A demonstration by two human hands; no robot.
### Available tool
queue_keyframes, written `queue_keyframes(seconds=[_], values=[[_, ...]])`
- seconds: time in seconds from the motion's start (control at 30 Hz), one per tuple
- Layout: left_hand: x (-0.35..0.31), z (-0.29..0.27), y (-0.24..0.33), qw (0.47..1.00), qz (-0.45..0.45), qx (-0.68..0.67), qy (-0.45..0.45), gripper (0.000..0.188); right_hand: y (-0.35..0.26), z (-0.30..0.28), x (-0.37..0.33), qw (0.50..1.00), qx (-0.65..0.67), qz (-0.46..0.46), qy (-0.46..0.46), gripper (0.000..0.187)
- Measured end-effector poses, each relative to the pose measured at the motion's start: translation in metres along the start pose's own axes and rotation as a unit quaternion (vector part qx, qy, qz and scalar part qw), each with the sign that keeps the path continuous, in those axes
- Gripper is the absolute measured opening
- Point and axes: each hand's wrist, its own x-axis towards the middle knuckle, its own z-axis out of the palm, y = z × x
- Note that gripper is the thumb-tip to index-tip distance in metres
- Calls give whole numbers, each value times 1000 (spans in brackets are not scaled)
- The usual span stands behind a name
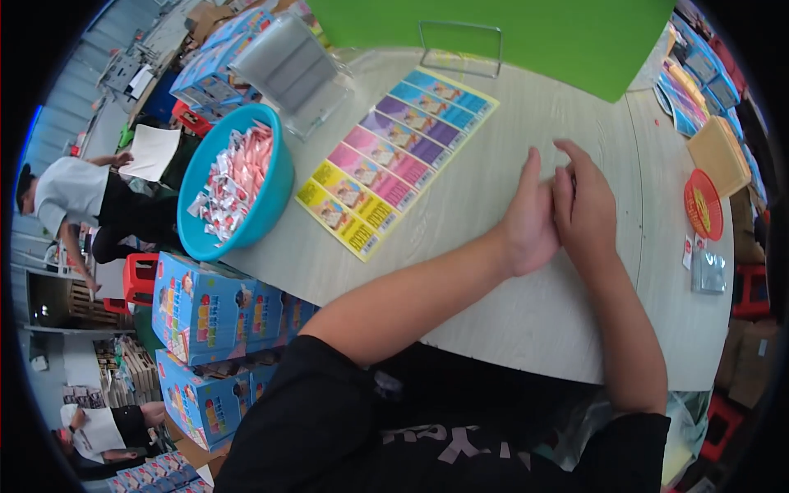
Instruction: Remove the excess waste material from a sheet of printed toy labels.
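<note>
Pale table [493, 320] fills the middle. Left forearm [411, 300] angles in from eight o'clock, right forearm [629, 337] from five. Multicoloured printed sheet [399, 164] lies flat at ten o'clock from the hands, apart from them. Blue basin [282, 168] of packets [234, 185], nine o'clock, farther out. Left hand [530, 226] and right hand [590, 209] pressed together, narrow, fingers toward twelve, right's bent; can't tell if anything's between.

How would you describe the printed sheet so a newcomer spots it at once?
On the pale table, find the turquoise tub at the left edge. The printed sheet lies between that tub and the left hand. Its yellow, pink, purple and blue bands set it apart from the plain green board beyond.
</note>
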Motion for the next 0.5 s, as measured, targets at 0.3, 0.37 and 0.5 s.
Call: queue_keyframes(seconds=[0.3,0.37,0.5], values=[[0,7,16,997,70,11,4,96,-5,-2,-9,985,-57,-162,-21,28],[1,6,13,995,87,-6,43,96,-8,-1,-11,986,-70,-152,-18,27],[4,-4,1,997,55,25,-40,96,-15,5,-11,987,-116,-113,14,33]])
